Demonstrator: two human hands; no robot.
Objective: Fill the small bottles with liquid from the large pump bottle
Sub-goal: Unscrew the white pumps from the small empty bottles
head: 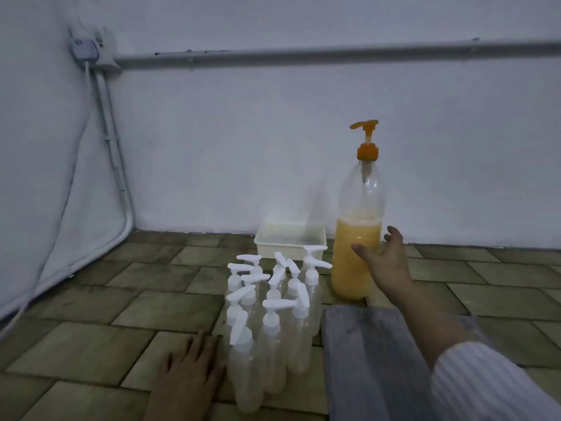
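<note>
Tiles (121, 302) bare left of small bottles (270, 314)

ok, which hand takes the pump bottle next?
Right. The right hand is open, already at the pump bottle side. The left hand lies flat on the floor beyond the small bottles.

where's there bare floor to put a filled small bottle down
Bare tiled floor lies left of the small bottles, out to the wall cable, beyond the left hand. More lies right of the large pump bottle, past the right hand. Between cluster, white tray, pump bottle and grey plank it is crowded.
</note>
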